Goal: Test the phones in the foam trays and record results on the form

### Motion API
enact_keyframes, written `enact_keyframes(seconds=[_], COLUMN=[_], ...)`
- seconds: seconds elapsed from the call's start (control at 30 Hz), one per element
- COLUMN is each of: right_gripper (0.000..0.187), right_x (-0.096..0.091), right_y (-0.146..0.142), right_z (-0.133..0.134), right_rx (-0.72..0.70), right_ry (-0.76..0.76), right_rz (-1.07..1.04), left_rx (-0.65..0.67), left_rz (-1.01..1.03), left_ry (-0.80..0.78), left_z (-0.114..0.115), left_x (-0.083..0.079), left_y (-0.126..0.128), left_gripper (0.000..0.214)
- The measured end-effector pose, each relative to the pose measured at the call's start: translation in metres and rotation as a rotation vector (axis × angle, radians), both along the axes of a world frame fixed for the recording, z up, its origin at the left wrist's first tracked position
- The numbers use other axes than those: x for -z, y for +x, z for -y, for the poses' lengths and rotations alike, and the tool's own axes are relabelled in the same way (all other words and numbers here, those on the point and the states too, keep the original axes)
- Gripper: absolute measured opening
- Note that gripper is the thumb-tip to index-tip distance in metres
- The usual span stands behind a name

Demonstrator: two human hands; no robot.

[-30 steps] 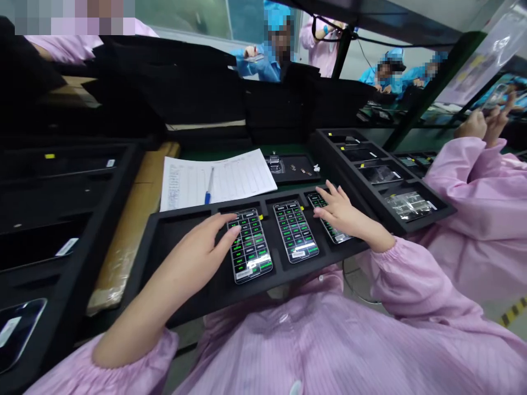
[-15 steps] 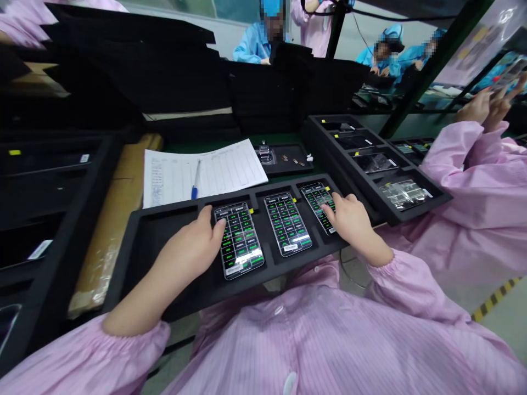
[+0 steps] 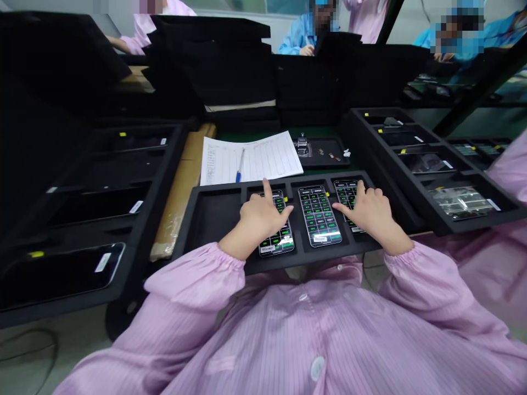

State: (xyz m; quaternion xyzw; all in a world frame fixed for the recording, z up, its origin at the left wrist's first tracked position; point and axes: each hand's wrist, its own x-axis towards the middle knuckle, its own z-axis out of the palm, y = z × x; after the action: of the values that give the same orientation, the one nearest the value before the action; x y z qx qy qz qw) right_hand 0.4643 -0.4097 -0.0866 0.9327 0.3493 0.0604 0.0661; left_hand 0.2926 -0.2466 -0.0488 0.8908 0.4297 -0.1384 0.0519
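Observation:
Three lit smartphones with green text grids lie in a black foam tray in front of me. My left hand (image 3: 260, 219) is over the left smartphone (image 3: 280, 242), its index finger stretched toward the top and thumb out to the right, covering much of the screen. My right hand (image 3: 370, 211) is at the right smartphone (image 3: 346, 192), index finger near its upper right corner and thumb reaching across its left side. Between the hands lies the middle smartphone (image 3: 320, 216), untouched. At the left end of the black foam tray (image 3: 214, 219) is a slot with no phone.
Behind the tray lie a printed sheet (image 3: 263, 156) with a blue pen (image 3: 240, 167) and a small parts tray (image 3: 325, 159). Phone trays stand left (image 3: 160, 170) and right (image 3: 415, 189). A taped cardboard box (image 3: 185, 186) stands left. Co-workers sit beyond black foam stacks (image 3: 230, 66).
The view has turned left. My left hand has moved from the left phone's edge onto its screen, index finger now extended. My right hand's index finger has stretched toward the right phone's top.

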Motion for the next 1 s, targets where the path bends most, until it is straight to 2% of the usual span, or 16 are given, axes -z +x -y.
enact_keyframes(seconds=[0.23, 0.4, 0.57, 1.0], right_gripper=[0.1, 0.1, 0.1, 0.099], right_x=[0.0, 0.003, 0.005, 0.008], right_y=[0.008, 0.012, 0.014, 0.014], right_z=[-0.007, -0.008, -0.008, -0.01], right_rx=[0.002, -0.011, 0.002, 0.015], right_ry=[-0.014, 0.041, 0.108, 0.114], right_rz=[-0.028, -0.04, -0.076, -0.081], left_rx=[-0.088, -0.112, -0.095, -0.08], left_rz=[0.039, 0.067, 0.068, 0.037], left_ry=[0.071, 0.098, 0.099, 0.095], left_z=[0.003, 0.004, 0.005, 0.007], left_x=[0.012, 0.018, 0.018, 0.015], left_y=[0.012, 0.016, 0.015, 0.016], left_gripper=[0.097, 0.098, 0.097, 0.096])
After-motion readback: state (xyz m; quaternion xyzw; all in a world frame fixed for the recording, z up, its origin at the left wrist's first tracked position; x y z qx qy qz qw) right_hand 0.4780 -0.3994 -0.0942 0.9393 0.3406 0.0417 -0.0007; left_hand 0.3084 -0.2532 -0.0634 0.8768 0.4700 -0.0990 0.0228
